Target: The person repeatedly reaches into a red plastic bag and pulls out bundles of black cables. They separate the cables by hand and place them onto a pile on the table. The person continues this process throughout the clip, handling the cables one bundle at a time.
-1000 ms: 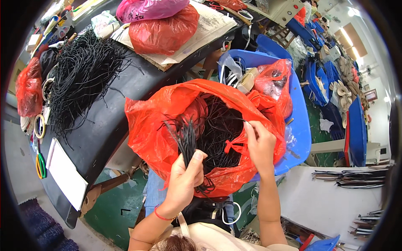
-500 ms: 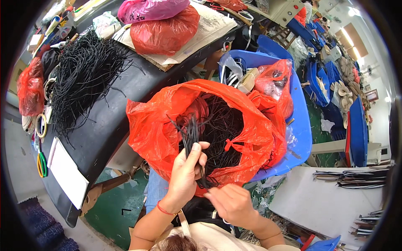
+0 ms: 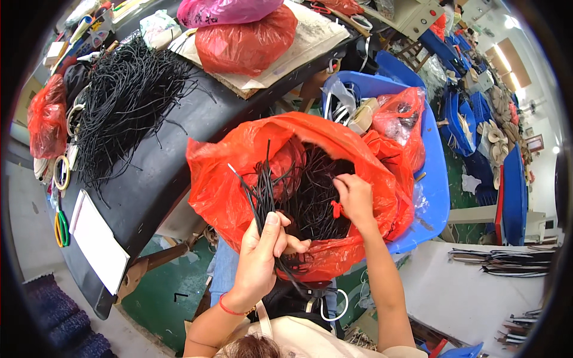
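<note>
L hand [image 3: 262, 256] comes up from the low edge, thumb on top. Its fingers are curled round a bunch of black cords [image 3: 262, 194], w/ ends poking out above & below, at the near L side of the big red bag [image 3: 218, 173]. R hand [image 3: 356, 200] dips in the bag's mouth, fingertips almost pinched; can't tell if they've got a cord.

Edges & room: on the L, the black worktop [image 3: 179, 134] bends down past a white pad [image 3: 98, 241]. A strip of it shows btwn the cord pile [image 3: 125, 98] & the bag. There's a gap btwn the 2 hands. The blue tub [image 3: 439, 197] has its rim just R of the bag.

Containers: far L, a small red bag [image 3: 48, 122] is by the worktop edge. Mid, the big red bag is wide open w/ tangled black cords inside. R, the tub has another red bag [image 3: 397, 116] & a cream roll [image 3: 363, 116].
</note>
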Demonstrator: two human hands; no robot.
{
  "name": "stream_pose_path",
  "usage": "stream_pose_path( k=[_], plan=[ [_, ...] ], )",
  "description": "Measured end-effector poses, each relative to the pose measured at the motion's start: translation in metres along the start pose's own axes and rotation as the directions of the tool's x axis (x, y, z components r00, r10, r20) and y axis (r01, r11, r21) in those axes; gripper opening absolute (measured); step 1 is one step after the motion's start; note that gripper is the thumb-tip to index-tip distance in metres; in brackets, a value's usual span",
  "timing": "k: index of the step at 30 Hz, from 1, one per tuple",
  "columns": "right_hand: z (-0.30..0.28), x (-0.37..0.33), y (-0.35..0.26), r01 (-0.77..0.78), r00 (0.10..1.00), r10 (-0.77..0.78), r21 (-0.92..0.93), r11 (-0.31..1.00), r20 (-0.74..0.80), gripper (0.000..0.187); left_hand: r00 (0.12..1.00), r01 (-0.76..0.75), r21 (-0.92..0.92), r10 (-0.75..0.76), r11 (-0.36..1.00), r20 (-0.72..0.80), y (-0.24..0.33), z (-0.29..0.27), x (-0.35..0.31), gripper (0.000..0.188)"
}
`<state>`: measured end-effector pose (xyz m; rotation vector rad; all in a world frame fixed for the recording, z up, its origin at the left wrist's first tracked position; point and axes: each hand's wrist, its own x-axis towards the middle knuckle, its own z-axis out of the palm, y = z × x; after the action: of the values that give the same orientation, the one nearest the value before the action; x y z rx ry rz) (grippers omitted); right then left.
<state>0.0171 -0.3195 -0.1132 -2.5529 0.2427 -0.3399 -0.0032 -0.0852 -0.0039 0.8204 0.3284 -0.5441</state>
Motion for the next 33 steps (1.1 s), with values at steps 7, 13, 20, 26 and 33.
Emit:
stream_pose_path(
  k=[7,13,20,26,33],
  plan=[
    [-0.057,-0.005,-0.028,-0.213,0.973,0.23,0.336,0.917,-0.012,0.014,0.992,0.071,0.102,-0.081,0.992,0.096,0.001,-0.001,0.0,0.022],
    [-0.085,-0.033,-0.094,0.069,0.991,-0.046,0.189,0.98,-0.122,0.01,0.999,0.003,0.093,-0.007,0.996,0.05,-0.022,0.003,0.01,0.028],
    [-0.058,-0.064,-0.123,0.325,0.934,-0.346,-0.188,0.927,-0.086,0.014,0.995,0.0,0.002,0.0,1.0,0.101,-0.043,0.008,0.013,0.031],
    [-0.056,-0.075,-0.134,0.316,0.942,-0.335,-0.266,0.911,-0.029,0.017,0.991,0.064,0.15,-0.08,0.987,0.105,-0.039,-0.003,0.019,0.035],
    [-0.089,-0.105,-0.133,0.24,0.924,-0.194,-0.107,0.965,0.33,0.019,0.997,0.077,-0.24,-0.072,0.968,0.027,-0.016,0.001,0.026,0.025]
  ],
)
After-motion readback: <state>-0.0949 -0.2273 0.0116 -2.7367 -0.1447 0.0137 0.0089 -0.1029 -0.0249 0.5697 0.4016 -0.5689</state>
